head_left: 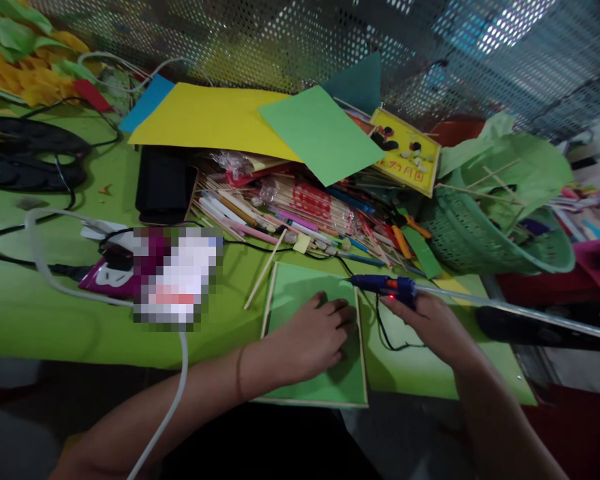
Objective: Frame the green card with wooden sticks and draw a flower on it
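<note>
A green board [295,293] with thin wooden sticks along its left, right and near edges lies at the front edge of the table. My left hand [310,340] rests on it, palm down, with fingers slightly bent and apart. My right hand [440,327] is wrapped round a blue hot glue gun [387,285] with a small red light lit. The gun points left, its nozzle over the board's far right corner. A clear glue stick [520,311] runs out of its back to the right. A loose wooden stick [265,270] lies just left of the board.
Behind the board are heaped pens and wooden sticks [315,203], topped by yellow paper [215,120] and green paper [320,133]. A green basket [495,233] stands right. Left are a purple power strip [113,280], a blurred-out phone [180,280] and a white cable [177,373].
</note>
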Available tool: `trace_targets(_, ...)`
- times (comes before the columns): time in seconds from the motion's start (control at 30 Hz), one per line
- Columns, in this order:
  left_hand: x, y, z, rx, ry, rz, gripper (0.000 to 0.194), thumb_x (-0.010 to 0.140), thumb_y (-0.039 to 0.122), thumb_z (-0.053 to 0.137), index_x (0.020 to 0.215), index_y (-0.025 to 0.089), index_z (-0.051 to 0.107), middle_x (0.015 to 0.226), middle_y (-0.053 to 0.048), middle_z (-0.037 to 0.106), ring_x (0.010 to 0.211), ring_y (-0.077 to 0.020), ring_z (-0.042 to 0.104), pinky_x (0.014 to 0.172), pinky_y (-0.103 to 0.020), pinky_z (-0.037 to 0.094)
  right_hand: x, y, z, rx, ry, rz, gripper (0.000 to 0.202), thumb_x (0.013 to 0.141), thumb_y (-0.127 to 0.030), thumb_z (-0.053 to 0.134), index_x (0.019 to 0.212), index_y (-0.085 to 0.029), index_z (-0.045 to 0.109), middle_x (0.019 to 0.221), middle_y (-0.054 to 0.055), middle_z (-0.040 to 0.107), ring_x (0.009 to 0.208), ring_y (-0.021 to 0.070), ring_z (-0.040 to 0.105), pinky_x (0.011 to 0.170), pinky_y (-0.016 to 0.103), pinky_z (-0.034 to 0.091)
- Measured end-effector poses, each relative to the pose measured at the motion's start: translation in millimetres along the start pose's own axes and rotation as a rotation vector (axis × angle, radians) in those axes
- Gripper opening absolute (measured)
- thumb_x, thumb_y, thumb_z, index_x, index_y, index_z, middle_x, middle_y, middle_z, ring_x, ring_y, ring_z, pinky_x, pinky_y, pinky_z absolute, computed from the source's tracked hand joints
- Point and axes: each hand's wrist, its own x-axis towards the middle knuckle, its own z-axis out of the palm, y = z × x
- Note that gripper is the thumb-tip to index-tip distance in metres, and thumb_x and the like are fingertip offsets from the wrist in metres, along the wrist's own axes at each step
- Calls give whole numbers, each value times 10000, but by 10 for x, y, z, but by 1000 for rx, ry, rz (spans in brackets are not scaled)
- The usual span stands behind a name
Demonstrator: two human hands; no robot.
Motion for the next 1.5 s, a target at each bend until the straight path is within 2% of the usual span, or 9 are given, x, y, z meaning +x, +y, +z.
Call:
trace_targets(0.13, 4, 3, 6, 2, -14, -2, 410, 1000, 399, 547, 1347, 186, 591, 1483, -83, 570, 1363, -255, 487, 1084, -450, 387, -8, 23, -2, -8, 7, 19, 457, 904, -627, 537, 704, -227, 635, 626, 61, 668, 648, 261, 655, 624, 339, 472)
trace_targets(0.3, 27, 4, 9, 9, -9, -4, 407, 981, 394, 579, 1329, 187, 605, 1450, -92, 594, 1333, -263, 515, 1064, -449, 397, 96, -114, 108, 35, 6, -42, 486, 898, -646, 516, 818, -200, 692, 829, 109, 755, 807, 306, 703, 746, 377, 513)
trace_targets(0.47, 24, 3, -23, 19, -32, -3, 377, 1002, 381, 537, 1324, 197, 608, 1472, -83, 581, 1335, -253, 514, 1051, -444, 397, 181, -221, 195, 48, -17, -97, 481, 921, -627, 506, 868, -189, 697, 880, 114, 754, 860, 307, 692, 797, 388, 511)
trace_targets(0.73, 7, 7, -1, 2, 4, -2, 390, 990, 385, 563, 1322, 184, 599, 1446, -95, 595, 1345, -256, 509, 1059, -441, 385, 89, -131, 53, 37, -24, -40, 485, 897, -649, 507, 717, -218, 637, 706, 77, 703, 681, 263, 654, 660, 348, 482)
trace_targets(1.03, 20, -1, 5, 5, -4, 0, 395, 986, 383, 569, 1328, 188, 597, 1450, -83, 594, 1332, -253, 521, 1066, -445, 397, 156, -241, 138, 68, 1, -79, 452, 900, -619, 514, 813, -206, 675, 818, 92, 744, 784, 283, 686, 722, 358, 501)
trace_targets(1.27, 7, -4, -23, 18, -58, -4, 418, 1004, 405, 532, 1366, 200, 572, 1506, -73, 548, 1380, -247, 470, 1097, -436, 377, 13, -10, -16, 37, 5, 7, 440, 903, -600, 536, 682, -236, 646, 534, 33, 608, 584, 248, 619, 567, 326, 447)
trace_targets(1.5, 3, 1, -35, -11, -58, -11, 437, 1008, 384, 545, 1398, 188, 540, 1508, -74, 549, 1376, -244, 469, 1130, -450, 344, -29, 85, -43, -18, 17, 50, 495, 894, -658, 523, 613, -252, 565, 527, 39, 591, 545, 236, 588, 549, 332, 417)
